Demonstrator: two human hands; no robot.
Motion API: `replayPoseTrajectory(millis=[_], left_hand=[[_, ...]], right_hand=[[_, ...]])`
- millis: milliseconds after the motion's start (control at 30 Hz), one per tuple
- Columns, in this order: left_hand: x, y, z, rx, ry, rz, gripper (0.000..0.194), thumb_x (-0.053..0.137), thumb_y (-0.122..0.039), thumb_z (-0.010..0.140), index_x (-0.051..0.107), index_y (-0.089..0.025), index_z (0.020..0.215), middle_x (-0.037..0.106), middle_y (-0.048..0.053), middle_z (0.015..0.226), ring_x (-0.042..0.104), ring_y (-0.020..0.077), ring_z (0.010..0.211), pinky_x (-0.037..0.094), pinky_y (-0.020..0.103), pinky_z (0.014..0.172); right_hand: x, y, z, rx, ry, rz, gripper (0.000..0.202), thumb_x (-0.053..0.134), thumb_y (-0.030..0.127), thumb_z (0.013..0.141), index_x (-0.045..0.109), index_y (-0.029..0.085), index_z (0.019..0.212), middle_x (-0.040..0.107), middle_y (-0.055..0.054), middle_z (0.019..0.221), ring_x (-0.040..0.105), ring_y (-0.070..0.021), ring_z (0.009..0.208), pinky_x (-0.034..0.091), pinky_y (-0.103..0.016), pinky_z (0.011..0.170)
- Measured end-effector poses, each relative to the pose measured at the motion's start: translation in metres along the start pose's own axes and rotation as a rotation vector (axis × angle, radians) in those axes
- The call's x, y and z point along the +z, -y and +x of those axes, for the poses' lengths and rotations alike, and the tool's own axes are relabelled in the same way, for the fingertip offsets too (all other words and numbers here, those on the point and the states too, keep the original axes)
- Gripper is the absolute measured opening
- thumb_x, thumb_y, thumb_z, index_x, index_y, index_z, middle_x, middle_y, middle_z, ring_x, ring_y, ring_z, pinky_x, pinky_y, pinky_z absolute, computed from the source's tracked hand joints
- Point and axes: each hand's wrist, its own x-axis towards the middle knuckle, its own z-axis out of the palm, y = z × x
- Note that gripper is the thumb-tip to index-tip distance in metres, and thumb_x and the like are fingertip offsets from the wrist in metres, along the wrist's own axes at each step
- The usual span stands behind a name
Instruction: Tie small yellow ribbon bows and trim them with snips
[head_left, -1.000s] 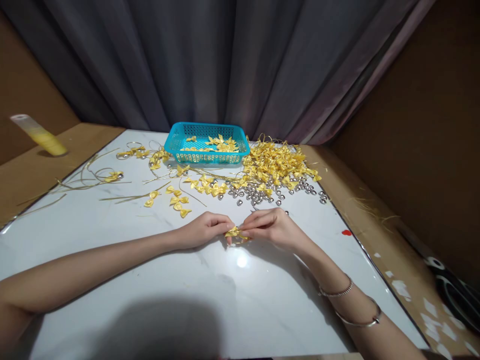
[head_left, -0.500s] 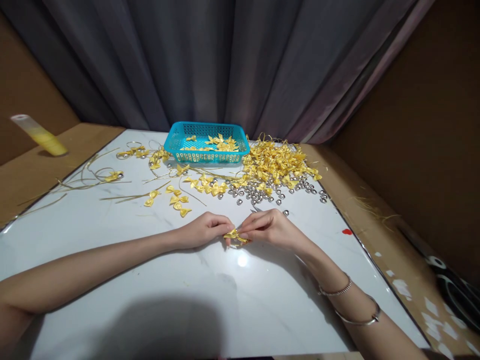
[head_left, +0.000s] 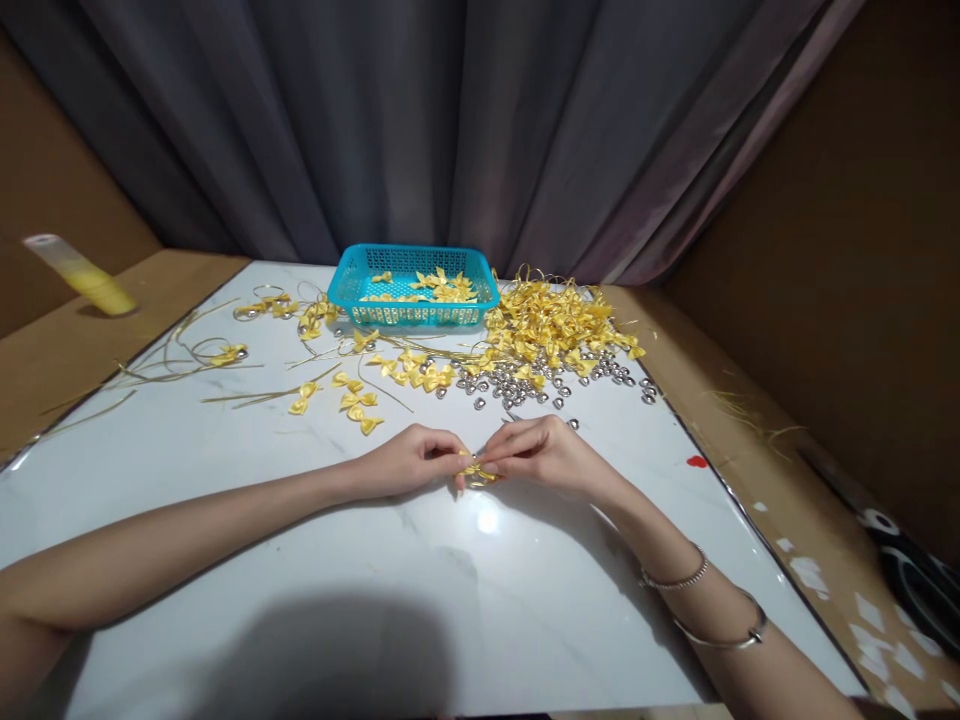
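Between the fingertips of both hands is a small yellow bow with gold cord [head_left: 480, 474], partly covered by the fingers. My left hand [head_left: 422, 460] pinches its left side, and my right hand [head_left: 541, 457] grips the right side with thumb and fingers together. Just beyond the hands lie silver beads [head_left: 510, 384], with a large heap of yellow bows and gold cords [head_left: 555, 322] behind them. Loose yellow bows [head_left: 358, 400] rest on the white tabletop to the left. A metal tip shows just behind my right hand.
A blue basket [head_left: 414, 318] with bows inside stands at the back. Gold cords [head_left: 172, 362] spread at the left, near a tube with yellow contents [head_left: 94, 283]. Black-handled scissors [head_left: 911, 590] and white scraps [head_left: 870, 635] lie at the right.
Both hands stay together, with my left fingertips slightly further right and covering more of the bow. The view has shifted a little.
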Motion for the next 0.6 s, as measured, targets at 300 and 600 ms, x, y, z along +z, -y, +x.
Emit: replayPoseTrajectory(millis=[300,600], left_hand=[[0.002,-0.001,0.0,0.037,-0.098,0.065,0.028,0.049,-0.032,0.086,0.065,-0.014,0.072,0.069,0.004,0.076,0.059,0.0149,0.076,0.042,0.024,0.073],[0.003,0.0,0.003,0.026,-0.28,0.067,0.031,0.047,-0.034,0.085,0.068,-0.014,0.074,0.069,0.003,0.078,0.06,0.0157,0.077,0.042,0.023,0.072]], right_hand=[[-0.013,0.006,0.001,0.12,-0.492,0.176,0.017,0.073,0.03,0.067,0.075,0.022,0.081,0.072,-0.006,0.075,0.063,-0.0179,0.071,0.05,-0.03,0.063],[0.009,0.015,-0.004,0.174,-0.56,0.41,0.026,0.073,0.036,0.068,0.075,0.018,0.087,0.062,-0.001,0.06,0.043,-0.0074,0.049,0.032,-0.021,0.043]])
